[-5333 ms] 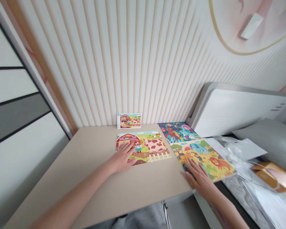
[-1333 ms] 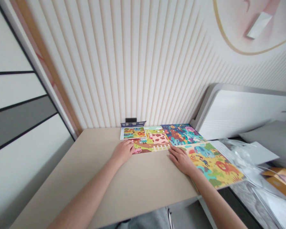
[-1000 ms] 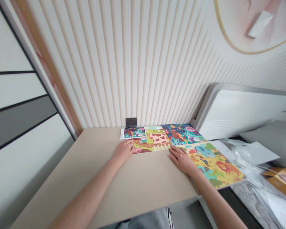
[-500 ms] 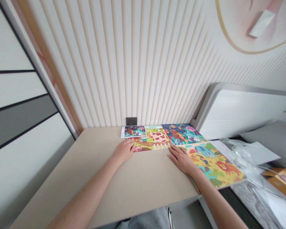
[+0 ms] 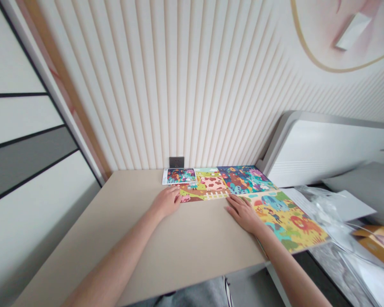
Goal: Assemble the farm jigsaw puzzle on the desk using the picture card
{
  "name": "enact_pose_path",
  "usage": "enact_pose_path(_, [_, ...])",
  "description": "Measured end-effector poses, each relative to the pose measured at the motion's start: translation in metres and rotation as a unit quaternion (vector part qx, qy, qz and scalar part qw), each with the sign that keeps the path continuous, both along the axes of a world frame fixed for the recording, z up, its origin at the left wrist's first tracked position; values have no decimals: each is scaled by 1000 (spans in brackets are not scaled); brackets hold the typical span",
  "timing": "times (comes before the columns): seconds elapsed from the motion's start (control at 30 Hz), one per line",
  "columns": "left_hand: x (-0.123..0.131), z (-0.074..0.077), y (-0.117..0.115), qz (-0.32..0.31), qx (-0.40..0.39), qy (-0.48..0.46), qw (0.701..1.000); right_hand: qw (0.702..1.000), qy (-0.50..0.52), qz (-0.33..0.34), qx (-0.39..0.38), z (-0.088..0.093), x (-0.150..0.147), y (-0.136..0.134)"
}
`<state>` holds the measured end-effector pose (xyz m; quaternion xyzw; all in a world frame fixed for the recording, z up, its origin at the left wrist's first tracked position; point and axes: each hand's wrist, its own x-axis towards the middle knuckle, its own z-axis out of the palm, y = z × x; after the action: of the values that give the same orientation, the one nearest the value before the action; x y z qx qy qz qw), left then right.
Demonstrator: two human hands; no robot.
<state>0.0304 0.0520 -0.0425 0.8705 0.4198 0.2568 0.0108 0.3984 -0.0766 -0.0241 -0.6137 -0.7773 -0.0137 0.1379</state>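
Observation:
My left hand (image 5: 168,201) lies flat on the table, its fingertips at the lower left corner of a farm picture (image 5: 212,183) with a pink spotted cow and a white fence. My right hand (image 5: 243,211) also rests flat, fingers stretched, where the farm picture meets a yellow animal picture (image 5: 296,221) with a lion and an elephant. Part of the yellow one is under my right hand and forearm. Behind it lies a dark blue picture (image 5: 248,179) full of colourful shapes. A small white-edged card (image 5: 179,176) with a similar dark design overlaps the farm picture's left side.
The beige table (image 5: 121,213) stands against a ribbed white wall (image 5: 166,85) with a black socket (image 5: 176,162). To the right are a grey headboard (image 5: 333,149), a pillow (image 5: 368,192), clear plastic wrap (image 5: 326,213) and an orange packet (image 5: 376,243). A white panelled cabinet (image 5: 35,213) is on the left.

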Motion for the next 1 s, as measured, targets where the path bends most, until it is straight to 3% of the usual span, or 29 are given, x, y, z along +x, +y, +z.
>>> enact_pose_path(0.3, [3, 16, -15, -44, 9, 11, 999, 1000, 3, 3, 13, 1, 0, -2])
enact_pose_path(0.53, [2, 16, -16, -50, 3, 13, 999, 1000, 2, 3, -15, 3, -2, -1])
enact_pose_path(0.67, [2, 15, -15, -54, 12, 15, 998, 1000, 4, 2, 7, 2, -1, -1])
enact_pose_path(0.73, [2, 14, -14, -52, 16, 11, 998, 999, 12, -27, 41, 0, 1, -1])
enact_pose_path(0.83, [2, 10, -12, -34, 24, 6, 999, 988, 30, -125, 85, -4, 7, -2])
enact_pose_path(1.0, [1, 6, -10, -19, 27, 7, 999, 977, 4, -204, 59, -7, 12, -1])
